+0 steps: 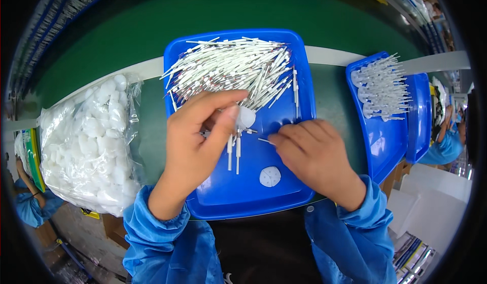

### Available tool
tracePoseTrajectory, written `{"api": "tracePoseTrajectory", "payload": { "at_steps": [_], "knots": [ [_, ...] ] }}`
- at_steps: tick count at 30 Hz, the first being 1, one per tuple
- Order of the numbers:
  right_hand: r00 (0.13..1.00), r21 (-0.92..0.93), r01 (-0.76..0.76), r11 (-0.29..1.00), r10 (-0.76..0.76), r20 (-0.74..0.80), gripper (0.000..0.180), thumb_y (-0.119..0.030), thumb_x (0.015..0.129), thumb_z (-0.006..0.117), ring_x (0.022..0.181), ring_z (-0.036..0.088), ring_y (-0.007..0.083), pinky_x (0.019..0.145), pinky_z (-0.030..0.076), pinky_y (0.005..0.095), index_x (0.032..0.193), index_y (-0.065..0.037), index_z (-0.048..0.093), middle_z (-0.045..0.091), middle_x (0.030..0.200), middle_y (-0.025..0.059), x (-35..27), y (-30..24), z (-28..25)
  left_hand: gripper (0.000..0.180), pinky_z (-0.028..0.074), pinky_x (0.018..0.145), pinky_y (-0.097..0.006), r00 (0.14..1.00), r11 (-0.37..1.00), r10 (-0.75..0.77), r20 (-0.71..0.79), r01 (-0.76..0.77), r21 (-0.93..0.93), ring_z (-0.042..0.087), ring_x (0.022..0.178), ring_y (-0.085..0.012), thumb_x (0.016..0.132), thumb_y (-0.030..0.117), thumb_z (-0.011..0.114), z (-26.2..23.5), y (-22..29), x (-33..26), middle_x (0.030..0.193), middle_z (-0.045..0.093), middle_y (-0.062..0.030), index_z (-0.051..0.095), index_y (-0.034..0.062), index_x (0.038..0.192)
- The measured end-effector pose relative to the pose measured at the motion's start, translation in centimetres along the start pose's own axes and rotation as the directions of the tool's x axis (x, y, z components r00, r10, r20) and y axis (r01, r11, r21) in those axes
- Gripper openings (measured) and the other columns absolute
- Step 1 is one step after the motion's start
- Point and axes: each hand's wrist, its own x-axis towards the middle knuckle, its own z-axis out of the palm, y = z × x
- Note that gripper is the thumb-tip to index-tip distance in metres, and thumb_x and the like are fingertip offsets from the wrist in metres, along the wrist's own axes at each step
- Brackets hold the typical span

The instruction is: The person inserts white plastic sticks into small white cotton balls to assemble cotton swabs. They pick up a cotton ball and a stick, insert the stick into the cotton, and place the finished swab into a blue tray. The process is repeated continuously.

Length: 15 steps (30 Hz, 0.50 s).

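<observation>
My left hand (190,139) is closed in a pinch on a small white round disc (247,117), above the blue tray (218,199). Several thin white sticks (238,154) point down and sideways beneath that disc; my fingers partly hide where they join it. To the right, my right hand (322,154) pinches one thin white stick (264,140), its tip aimed toward the disc but apart from it. A loose white disc (270,176) with small dark dots lies on the tray's floor. A large heap of thin white sticks (233,66) covers the tray's far half.
At the left stands a clear plastic bag (89,142) full of white discs. Another blue tray (380,149) at the right holds discs with sticks (383,89) in them. The green bench (228,10) extends beyond. Co-workers in blue sleeves (444,149) appear at both edges.
</observation>
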Motion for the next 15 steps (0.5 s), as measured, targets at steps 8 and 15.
{"api": "tracePoseTrajectory", "payload": {
  "at_steps": [8, 15],
  "knots": [
    [0.942, 0.91, -0.001, 0.414, 0.305, -0.137, 0.026, 0.008, 0.089, 0.075, 0.093, 0.07, 0.0177, 0.087, 0.058, 0.0331, 0.111, -0.003, 0.067, 0.072, 0.101, 0.0075, 3.1, 1.6, 0.9, 0.034, 0.06, 0.09, -0.025, 1.0, 0.945, -0.001, 0.019, 0.008, -0.328, 0.074, 0.105, -0.0149, 0.106, -0.005, 0.062, 0.3, -0.3, -0.2, 0.123, 0.065, -0.0084, 0.072, 0.0001, 0.138],
    [0.943, 0.814, -0.071, 0.577, 0.305, -0.133, 0.018, 0.003, 0.089, 0.083, 0.095, 0.078, 0.0171, 0.087, 0.062, 0.0303, 0.104, -0.002, 0.074, 0.08, 0.102, 0.009, 4.8, 1.3, 2.8, 0.035, 0.061, 0.095, -0.026, 0.997, 0.926, 0.074, 0.002, -0.068, -0.37, 0.074, 0.117, -0.0184, 0.104, -0.008, 0.064, -0.3, -0.8, -0.4, 0.128, 0.064, -0.0093, 0.07, -0.0031, 0.138]
  ]
}}
